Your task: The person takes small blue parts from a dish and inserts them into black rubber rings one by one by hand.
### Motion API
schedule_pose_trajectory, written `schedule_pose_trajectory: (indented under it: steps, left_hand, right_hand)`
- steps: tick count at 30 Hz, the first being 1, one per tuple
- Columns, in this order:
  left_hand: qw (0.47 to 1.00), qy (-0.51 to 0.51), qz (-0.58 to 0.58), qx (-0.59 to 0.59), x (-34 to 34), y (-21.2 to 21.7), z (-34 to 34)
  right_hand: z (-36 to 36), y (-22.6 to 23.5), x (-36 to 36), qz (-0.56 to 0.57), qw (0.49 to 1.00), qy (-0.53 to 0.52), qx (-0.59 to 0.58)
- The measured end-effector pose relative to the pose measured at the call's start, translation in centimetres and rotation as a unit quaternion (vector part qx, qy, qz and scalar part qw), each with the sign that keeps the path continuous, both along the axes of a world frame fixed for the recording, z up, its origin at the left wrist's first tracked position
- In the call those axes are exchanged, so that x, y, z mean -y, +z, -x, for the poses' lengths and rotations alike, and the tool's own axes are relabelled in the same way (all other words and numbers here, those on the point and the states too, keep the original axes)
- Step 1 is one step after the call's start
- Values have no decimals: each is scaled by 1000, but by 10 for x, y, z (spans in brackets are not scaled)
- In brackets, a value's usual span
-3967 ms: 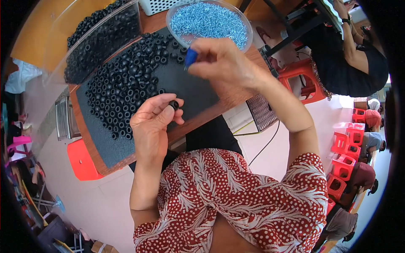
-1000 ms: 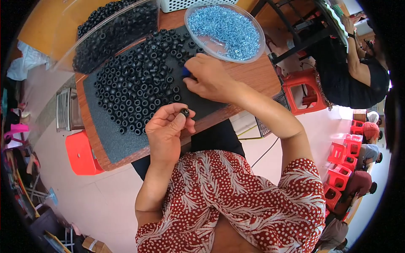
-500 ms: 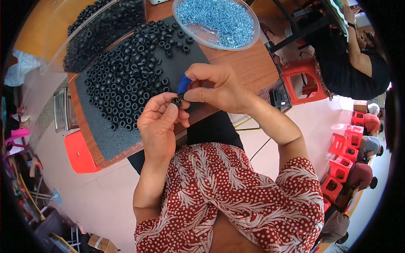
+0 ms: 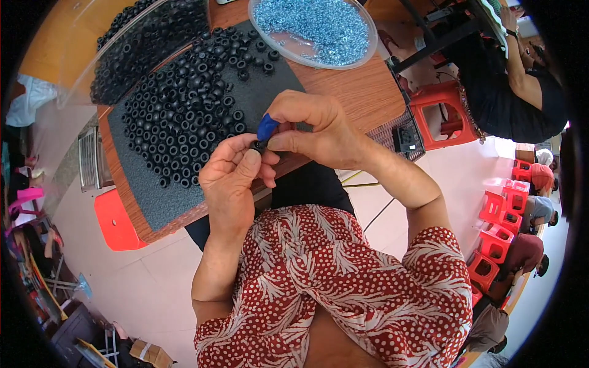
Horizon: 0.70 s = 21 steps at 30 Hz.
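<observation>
Between the thumb and fingers of my left hand [image 4: 230,178] is a small black ring-shaped part [image 4: 258,146], its hole partly visible. My right hand [image 4: 313,130] meets it from the right, thumb and fingers pinched against the same part. A blue cover [image 4: 266,127] wraps one fingertip of the right hand. Whether the right fingers also hold a second small piece is hidden. Just beyond my left hand, many more black ring-shaped parts [image 4: 178,122] lie spread on a dark grey mat [image 4: 162,205].
A clear bin [image 4: 150,55] of black parts lies tilted at the back left. Behind the mat's right side stands a round clear tray [image 4: 288,56] of small shiny bluish pieces. The wooden table [image 4: 359,101] ends just before my body. A red stool [image 4: 116,221] stands left; a seated person [image 4: 521,92] is at right.
The blue-covered fingertip has bent further down over the black part, and the part has tilted slightly in my fingers. Otherwise both hands stay nearly in place.
</observation>
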<state>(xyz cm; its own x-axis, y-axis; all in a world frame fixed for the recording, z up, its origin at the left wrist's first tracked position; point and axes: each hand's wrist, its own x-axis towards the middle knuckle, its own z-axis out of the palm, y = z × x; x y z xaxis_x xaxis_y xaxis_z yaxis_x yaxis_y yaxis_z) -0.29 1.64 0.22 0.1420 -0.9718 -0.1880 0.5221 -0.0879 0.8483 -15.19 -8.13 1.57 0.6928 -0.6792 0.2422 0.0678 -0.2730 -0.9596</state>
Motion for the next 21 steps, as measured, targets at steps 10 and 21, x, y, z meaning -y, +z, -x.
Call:
schedule_pose_trajectory:
  steps: [10, 21]
  left_hand:
    - [1000, 5, -4, 25, -2, 0, 1]
    - [1000, 1, -21, -17, -2, 2, 3]
  right_hand:
    - [-1, 7, -1, 190, 981, -17, -37]
    - [0, 3, -1, 196, 979, -34, -35]
